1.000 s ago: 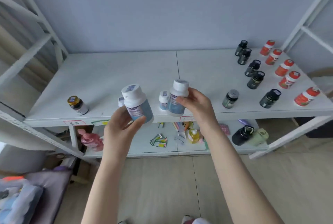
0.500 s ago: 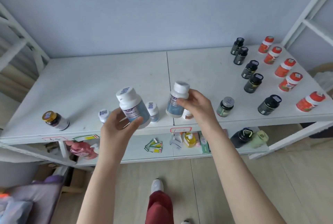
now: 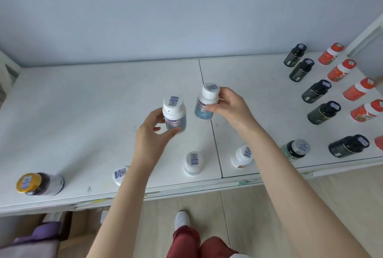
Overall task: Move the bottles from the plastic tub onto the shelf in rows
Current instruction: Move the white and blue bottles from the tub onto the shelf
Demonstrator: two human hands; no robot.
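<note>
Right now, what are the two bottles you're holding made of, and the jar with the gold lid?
The left-hand bottle and right-hand bottle look like smooth opaque plastic: matte white caps, dull sheen. The gold-lid jar seems clear glass or plastic, its shiny lid probably metal; blur leaves that open.

Over the shelf (image 3: 83, 112), left hand (image 3: 151, 135) grips the nearer white-capped bottle (image 3: 174, 115), right hand (image 3: 230, 106) (thumb on its label) the farther white-capped bottle (image 3: 207, 102).
</note>
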